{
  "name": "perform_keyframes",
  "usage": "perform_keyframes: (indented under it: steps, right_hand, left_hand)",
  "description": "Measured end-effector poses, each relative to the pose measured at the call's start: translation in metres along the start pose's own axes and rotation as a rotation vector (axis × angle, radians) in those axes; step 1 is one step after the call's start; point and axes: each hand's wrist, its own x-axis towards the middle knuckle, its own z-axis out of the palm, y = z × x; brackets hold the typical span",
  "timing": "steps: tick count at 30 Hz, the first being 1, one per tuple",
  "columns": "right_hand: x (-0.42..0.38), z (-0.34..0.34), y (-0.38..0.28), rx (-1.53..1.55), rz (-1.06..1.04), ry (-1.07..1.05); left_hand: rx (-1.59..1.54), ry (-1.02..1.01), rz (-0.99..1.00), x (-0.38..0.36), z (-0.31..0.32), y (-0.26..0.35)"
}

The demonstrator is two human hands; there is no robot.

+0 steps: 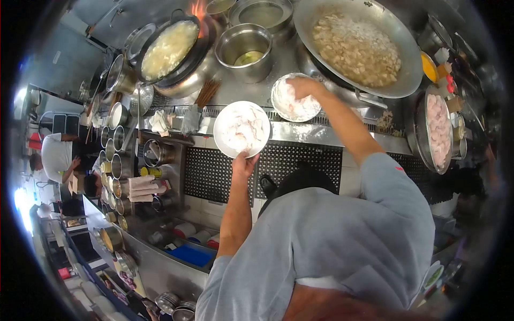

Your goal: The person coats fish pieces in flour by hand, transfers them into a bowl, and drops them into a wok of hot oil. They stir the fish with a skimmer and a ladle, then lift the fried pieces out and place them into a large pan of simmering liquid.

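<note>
A white bowl [241, 129] with pale, white-coated pieces in it is held out over the front edge of the stove counter. My left hand [245, 163] grips its near rim, fingers closed round it. To the right, a second white bowl [278, 105] of white powder rests on the counter. My right hand [303, 87] reaches over the far right side of this bowl; its fingers point down and are closed, and whatever they hold is too small to name. The two bowls are close together, the held one slightly nearer to me.
A wok [170, 51] of bubbling food stands back left beside a flame [198, 9]. At the back right is a big pan [357, 45] of pieces in liquid. A steel pot [244, 52] sits between them. Raw pieces fill a pan [439, 131] far right. People are at the left.
</note>
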Motion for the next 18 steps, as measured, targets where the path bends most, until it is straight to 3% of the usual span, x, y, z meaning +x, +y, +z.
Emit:
perform_keyframes:
  steps: [2, 3, 7, 8, 10, 12, 13, 14, 16, 17, 18]
  right_hand:
    - [-0.011, 0.031, -0.030, -0.138, 0.146, 0.123]
    - [-0.010, 0.049, -0.033, -0.327, 0.070, 0.215]
    - [0.004, 0.025, -0.027, -0.141, 0.075, 0.196]
    - [0.019, 0.029, -0.009, -0.134, -0.069, 0.232]
    - [0.010, 0.018, -0.007, 0.042, -0.067, 0.136]
    - [-0.013, 0.036, -0.017, -0.189, 0.069, 0.206]
    - [-0.010, 0.042, -0.016, -0.253, 0.081, 0.096]
    - [-0.012, 0.043, -0.011, -0.326, 0.014, 0.144]
    - [0.024, 0.051, 0.031, 0.022, 0.022, 0.216]
    - [0.005, 0.037, 0.029, -0.117, -0.052, 0.359]
    - [0.019, 0.029, 0.046, -0.207, -0.048, 0.169]
  left_hand:
    - [-0.012, -0.022, 0.020, 0.007, -0.003, -0.003]
    - [-0.020, -0.018, 0.027, 0.005, 0.002, -0.003]
    - [-0.028, -0.001, 0.029, 0.005, -0.005, -0.004]
    - [-0.060, -0.018, 0.002, 0.013, -0.007, -0.004]
    - [-0.068, -0.022, 0.029, 0.010, -0.007, -0.004]
    - [-0.064, -0.008, 0.032, 0.011, -0.002, -0.005]
    - [-0.075, -0.012, 0.041, 0.006, 0.002, -0.004]
    - [-0.084, -0.027, 0.051, 0.010, 0.010, -0.002]
    - [-0.074, -0.030, 0.024, 0.018, -0.001, -0.006]
    - [-0.192, -0.111, -0.009, 0.050, -0.024, -0.026]
    - [-0.134, -0.090, 0.092, 0.025, -0.005, -0.019]
